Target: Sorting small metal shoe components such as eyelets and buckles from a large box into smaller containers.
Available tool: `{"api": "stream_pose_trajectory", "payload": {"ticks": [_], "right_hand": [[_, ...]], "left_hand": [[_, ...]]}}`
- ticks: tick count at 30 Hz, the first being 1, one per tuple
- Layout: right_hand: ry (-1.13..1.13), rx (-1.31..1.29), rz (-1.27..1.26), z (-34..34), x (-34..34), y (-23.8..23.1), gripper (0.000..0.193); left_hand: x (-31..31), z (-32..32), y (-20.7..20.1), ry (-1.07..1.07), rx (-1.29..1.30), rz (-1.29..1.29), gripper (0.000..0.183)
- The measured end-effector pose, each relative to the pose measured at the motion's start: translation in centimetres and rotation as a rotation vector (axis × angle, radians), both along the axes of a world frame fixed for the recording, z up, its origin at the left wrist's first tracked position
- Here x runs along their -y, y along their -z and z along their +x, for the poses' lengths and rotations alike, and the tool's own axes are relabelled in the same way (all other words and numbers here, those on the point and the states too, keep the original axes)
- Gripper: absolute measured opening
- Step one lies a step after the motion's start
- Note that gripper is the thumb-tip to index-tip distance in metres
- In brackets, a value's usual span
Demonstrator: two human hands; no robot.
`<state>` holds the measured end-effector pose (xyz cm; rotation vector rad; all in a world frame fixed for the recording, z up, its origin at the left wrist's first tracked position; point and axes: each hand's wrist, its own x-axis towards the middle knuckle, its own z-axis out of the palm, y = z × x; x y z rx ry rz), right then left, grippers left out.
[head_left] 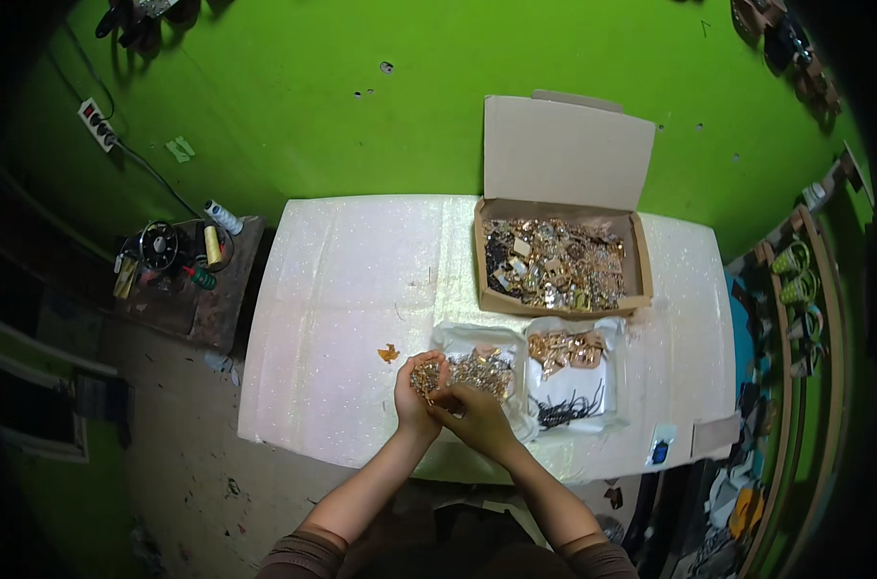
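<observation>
My left hand is cupped, palm up, around a heap of small shiny gold and silver metal pieces. Over its edge reaches my right hand, fingers bent and drawn together at the left palm. Whatever the right fingertips pinch, if anything, is too small to make out. Just beyond both hands stands a white-lined tray with a pile of similar small shiny pieces, partly covered by the right hand.
Beside it, another white tray holds gold-coloured pieces and black cords. Behind stands an open cardboard box full of metal ornaments. An orange scrap lies on the pale table. Thread spools sit on a side table.
</observation>
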<state>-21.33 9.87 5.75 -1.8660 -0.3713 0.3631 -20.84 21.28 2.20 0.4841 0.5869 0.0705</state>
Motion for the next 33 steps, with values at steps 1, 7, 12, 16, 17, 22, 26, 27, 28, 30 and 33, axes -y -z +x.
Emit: {"api": "stream_pose_trajectory", "payload": {"ticks": [1, 7, 12, 16, 17, 22, 26, 27, 28, 30, 33], "right_hand": [[0.004, 0.036, -0.037, -0.5, -0.7, 0.3, 0.017], [0.080, 0.058, -0.125, -2.0, -2.5, 1.1, 0.016], [0.143, -0.280, 0.086, -2.9, -2.2, 0.6, 0.015], [0.161, -0.088, -0.078, -3.4, -1.7, 0.5, 0.015], [0.168, -0.122, -0.037, -3.5, -1.4, 0.5, 0.015], [0.188, -0.063, -0.017, -3.7, 1.0, 0.4, 0.015], [0.277, -0.063, 0.075, -3.4, 4.0, 1.5, 0.015], [0.323, -0.134, 0.135, -3.1, 5.1, 1.5, 0.015], [0.366, -0.205, 0.194, -2.8, 6.3, 1.6, 0.015], [0.382, -0.188, 0.182, -2.1, 8.7, 2.4, 0.014], [0.446, -0.138, 0.026, -0.5, 12.8, 3.3, 0.016]], "left_hand": [[-0.5, -0.4, -0.2, 0.003, -0.047, 0.003, 0.031], [-2.5, -1.6, 0.3, 0.026, -0.023, -0.140, 0.026], [-3.3, -2.0, 0.7, 0.087, -0.041, -0.326, 0.020], [-2.6, -2.1, 1.4, 0.133, -0.034, -0.396, 0.019], [-2.3, -2.1, 1.7, 0.127, -0.046, -0.416, 0.018], [0.3, -2.0, 1.9, 0.140, -0.070, -0.418, 0.019], [2.6, -2.0, 2.1, 0.168, -0.027, -0.424, 0.019], [3.4, -1.9, 1.5, 0.221, 0.000, -0.347, 0.017], [4.1, -1.8, 1.1, 0.216, 0.004, -0.348, 0.017], [5.3, -1.5, 0.6, 0.049, -0.113, -0.480, 0.013], [6.8, -1.4, 0.8, -0.049, -0.067, -0.522, 0.010]]}}
